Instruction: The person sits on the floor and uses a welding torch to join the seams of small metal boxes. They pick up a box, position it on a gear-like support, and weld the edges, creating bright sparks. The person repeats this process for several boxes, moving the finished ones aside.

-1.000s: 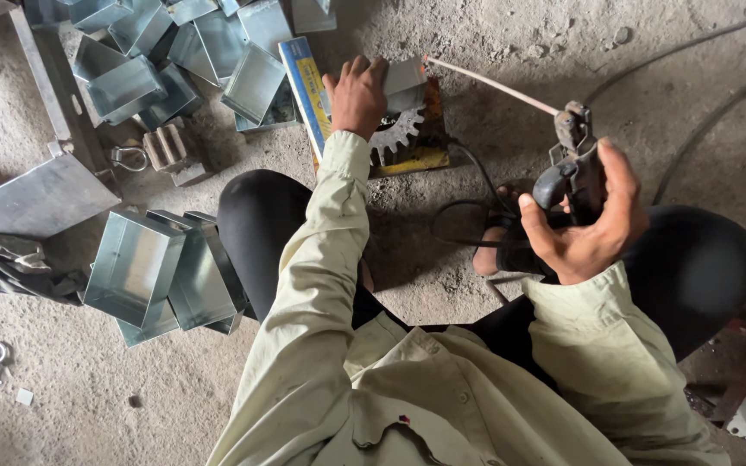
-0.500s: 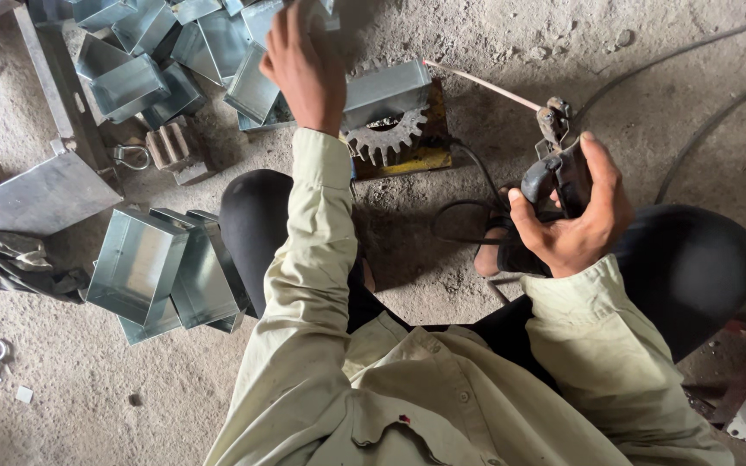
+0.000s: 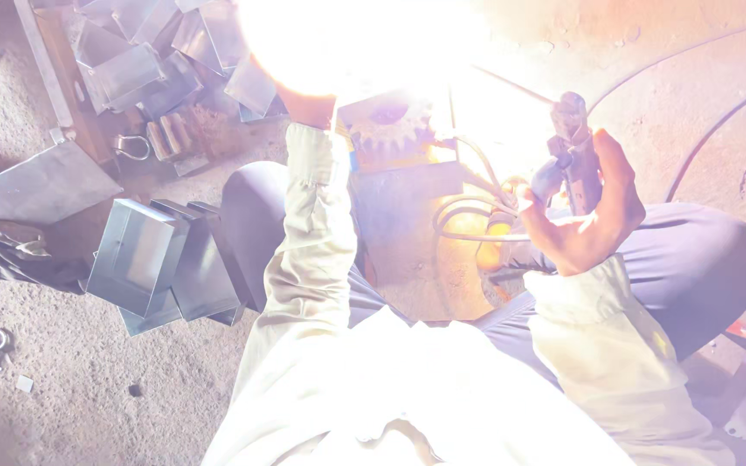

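Note:
A white welding glare covers the top middle of the view. My left hand point(image 3: 311, 105) reaches up into it; only the wrist and pale sleeve show, the fingers are washed out. My right hand point(image 3: 582, 216) is closed around a welding electrode holder point(image 3: 570, 129), held upright to the right of the flash, with its thin rod point(image 3: 511, 85) running up-left into the light. Below the glare a toothed gear point(image 3: 382, 138) sits on a small metal piece on the ground between my knees. A cable point(image 3: 468, 216) loops beside my right hand.
Folded sheet-metal boxes point(image 3: 135, 255) lie by my left knee, and more are heaped at the top left point(image 3: 131, 60). A flat metal sheet point(image 3: 41, 185) lies at the left, a shackle point(image 3: 131, 147) near it. Dusty concrete floor all round; cables cross the top right.
A bright arc flash now hides the workpiece top and my left hand, which had moved up from the gear piece. My right hand has tilted the holder upright, rod toward the gear.

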